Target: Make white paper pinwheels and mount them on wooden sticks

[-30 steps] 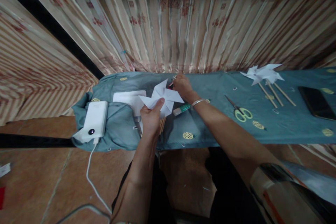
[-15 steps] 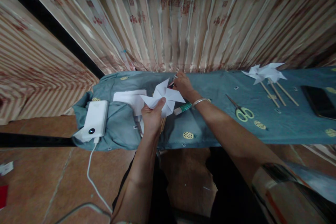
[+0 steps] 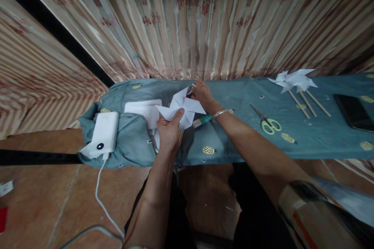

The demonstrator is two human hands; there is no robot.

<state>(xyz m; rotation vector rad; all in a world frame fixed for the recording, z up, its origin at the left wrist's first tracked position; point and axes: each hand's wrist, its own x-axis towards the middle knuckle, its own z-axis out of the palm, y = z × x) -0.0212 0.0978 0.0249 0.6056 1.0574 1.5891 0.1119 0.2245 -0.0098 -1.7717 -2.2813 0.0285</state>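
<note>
My left hand [image 3: 169,124] pinches a white paper pinwheel [image 3: 187,105], thumb pressed on its middle. Just beyond the pinwheel, my right hand [image 3: 202,94] is closed with its fingertips at a small whitish and dark item that I cannot make out. A green and white glue tube [image 3: 202,120] lies on the cloth below my right wrist. Part of the wooden sticks [image 3: 180,138] shows beneath the pinwheel. White paper sheets [image 3: 144,109] lie to the left of my left hand.
On the blue cloth [image 3: 230,140] lie green-handled scissors [image 3: 270,125], finished pinwheels on sticks [image 3: 298,79] and a black phone [image 3: 353,112] to the right. At the left end sits a white power bank [image 3: 104,132] with a cable [image 3: 98,194]. A curtain [image 3: 187,23] hangs behind.
Both hands stay nearly in place, with the pinwheel still in my left hand. The whole view has shifted very slightly.
</note>
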